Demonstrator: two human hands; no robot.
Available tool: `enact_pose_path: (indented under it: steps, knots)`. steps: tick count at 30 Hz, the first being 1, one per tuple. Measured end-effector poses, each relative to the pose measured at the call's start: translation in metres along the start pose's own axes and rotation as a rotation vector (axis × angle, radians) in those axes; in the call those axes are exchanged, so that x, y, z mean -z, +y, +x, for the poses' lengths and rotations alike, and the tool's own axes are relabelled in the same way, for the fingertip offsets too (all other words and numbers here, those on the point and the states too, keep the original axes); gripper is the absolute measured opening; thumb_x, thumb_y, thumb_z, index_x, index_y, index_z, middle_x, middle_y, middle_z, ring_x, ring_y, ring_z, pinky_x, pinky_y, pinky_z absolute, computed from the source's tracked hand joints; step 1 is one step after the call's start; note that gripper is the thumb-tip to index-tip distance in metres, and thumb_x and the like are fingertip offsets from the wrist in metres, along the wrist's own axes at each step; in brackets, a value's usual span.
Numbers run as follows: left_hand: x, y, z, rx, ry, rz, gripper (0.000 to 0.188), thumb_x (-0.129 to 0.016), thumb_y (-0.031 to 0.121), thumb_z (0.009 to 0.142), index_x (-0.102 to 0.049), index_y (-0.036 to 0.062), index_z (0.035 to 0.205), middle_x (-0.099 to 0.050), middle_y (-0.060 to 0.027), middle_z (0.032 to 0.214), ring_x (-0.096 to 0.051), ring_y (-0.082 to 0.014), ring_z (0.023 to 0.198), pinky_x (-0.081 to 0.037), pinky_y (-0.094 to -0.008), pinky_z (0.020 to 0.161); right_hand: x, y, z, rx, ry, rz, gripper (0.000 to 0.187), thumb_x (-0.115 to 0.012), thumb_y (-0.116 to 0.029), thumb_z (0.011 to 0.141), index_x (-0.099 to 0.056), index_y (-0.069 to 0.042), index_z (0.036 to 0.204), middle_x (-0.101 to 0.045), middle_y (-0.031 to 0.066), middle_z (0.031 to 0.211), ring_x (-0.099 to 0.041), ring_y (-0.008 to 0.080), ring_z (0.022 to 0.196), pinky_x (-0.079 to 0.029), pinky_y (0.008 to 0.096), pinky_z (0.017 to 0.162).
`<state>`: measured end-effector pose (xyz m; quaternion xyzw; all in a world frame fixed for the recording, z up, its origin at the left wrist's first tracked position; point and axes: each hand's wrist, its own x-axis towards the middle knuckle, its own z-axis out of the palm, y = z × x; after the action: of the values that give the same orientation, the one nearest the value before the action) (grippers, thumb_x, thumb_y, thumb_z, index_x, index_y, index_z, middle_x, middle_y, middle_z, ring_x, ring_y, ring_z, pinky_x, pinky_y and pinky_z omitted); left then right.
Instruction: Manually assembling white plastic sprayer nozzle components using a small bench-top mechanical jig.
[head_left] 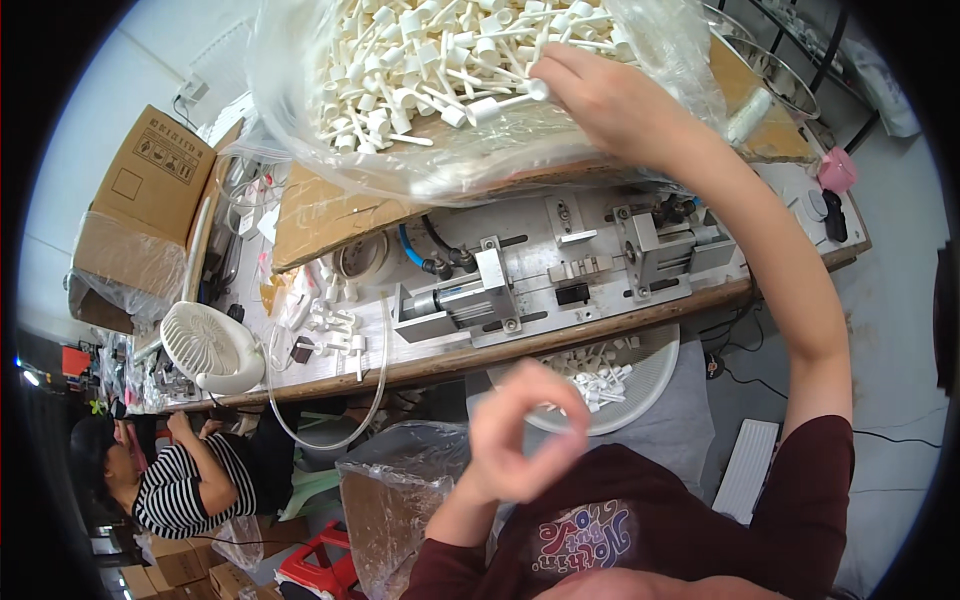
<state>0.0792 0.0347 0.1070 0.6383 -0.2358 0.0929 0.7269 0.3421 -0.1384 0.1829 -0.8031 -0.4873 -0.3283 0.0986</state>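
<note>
While the right hand [605, 105] is touching the white stemmed pieces [485, 108]: fingertips are sitting close together at 1 o'clock; cannot tell if one piece is being gripped.
Heap: pieces are lying loose toward 12 o'clock, in a clear bag [290, 120] on a cardboard sheet [330, 215].
Left hand [495, 445]: hanging blurred at 5 o'clock, thumb and fingers curling around a gap; cannot tell if tips are meeting.
Basin [658, 385]: sitting at 4 o'clock, below the desk [430, 372] edge, holding similar pieces.
Metal fixture [580, 268]: standing on desk toward 2 o'clock.
Spill risk: stems are crossing, so one tug could be dragging neighbours down onto the fixture.
Bag risk: slack film is lying near the right wrist, possibly snagging it.
Basin risk: left hand is hanging close; a bump could be scattering pieces.
</note>
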Motion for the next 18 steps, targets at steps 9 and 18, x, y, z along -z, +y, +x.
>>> enact_pose_path:
  steps: [9, 18]
  knots:
    - [0.002, -0.019, 0.03, 0.313, 0.189, -0.119, 0.043, -0.069, -0.013, 0.082, -0.061, -0.0087, 0.123, -0.064, -0.0164, 0.112, -0.067, -0.0234, 0.1, -0.061, -0.0337, 0.085, 0.029, -0.085, -0.11, 0.288, 0.101, -0.042, 0.027, -0.066, -0.013, 0.078, -0.065, -0.003, 0.103, -0.062, 0.0083, 0.101, -0.064, 0.0188, 0.084, -0.055, 0.033, 0.069]
    - [-0.004, -0.012, -0.007, -0.011, 0.262, 0.457, 0.034, -0.081, 0.004, 0.073, -0.074, 0.0092, 0.106, -0.066, -0.0056, 0.104, -0.067, -0.0189, 0.091, -0.055, -0.0298, 0.076, 0.016, -0.082, -0.111, -0.387, 0.426, 0.475, 0.02, -0.061, 0.0, 0.095, -0.06, 0.002, 0.115, -0.061, 0.0124, 0.109, -0.062, 0.023, 0.095, -0.049, 0.0311, 0.086]
